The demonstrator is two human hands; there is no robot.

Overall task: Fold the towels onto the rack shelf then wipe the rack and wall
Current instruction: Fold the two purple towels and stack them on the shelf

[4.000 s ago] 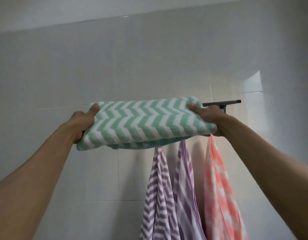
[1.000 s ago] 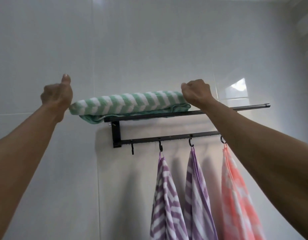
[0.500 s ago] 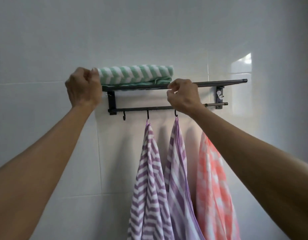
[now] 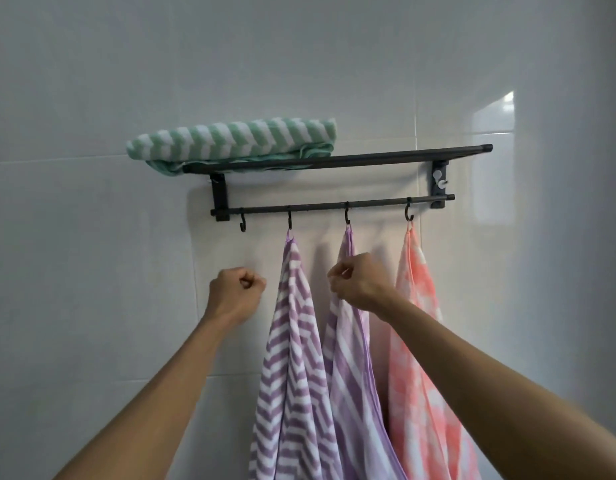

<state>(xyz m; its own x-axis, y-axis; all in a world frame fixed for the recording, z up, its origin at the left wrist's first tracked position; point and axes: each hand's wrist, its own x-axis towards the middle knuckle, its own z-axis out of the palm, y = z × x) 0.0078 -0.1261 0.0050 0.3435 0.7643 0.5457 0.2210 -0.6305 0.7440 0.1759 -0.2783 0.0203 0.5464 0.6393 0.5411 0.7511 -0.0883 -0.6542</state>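
Bare tiled wall [image 4: 91,306] at left, folded green towel [image 4: 230,140] overhanging the rack shelf [image 4: 403,154] left end, left hand [image 4: 235,289] fisted and empty (bare hook above), chevron purple towel [image 4: 292,375], right hand [image 4: 358,282] curled before striped purple towel [image 4: 355,393], grip unclear, coral towel [image 4: 420,375] rightmost.

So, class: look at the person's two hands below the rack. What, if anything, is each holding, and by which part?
Left hand: a fist, holding nothing. Right hand: curled before the middle purple striped cloth towel; whether it has a grip cannot be told.
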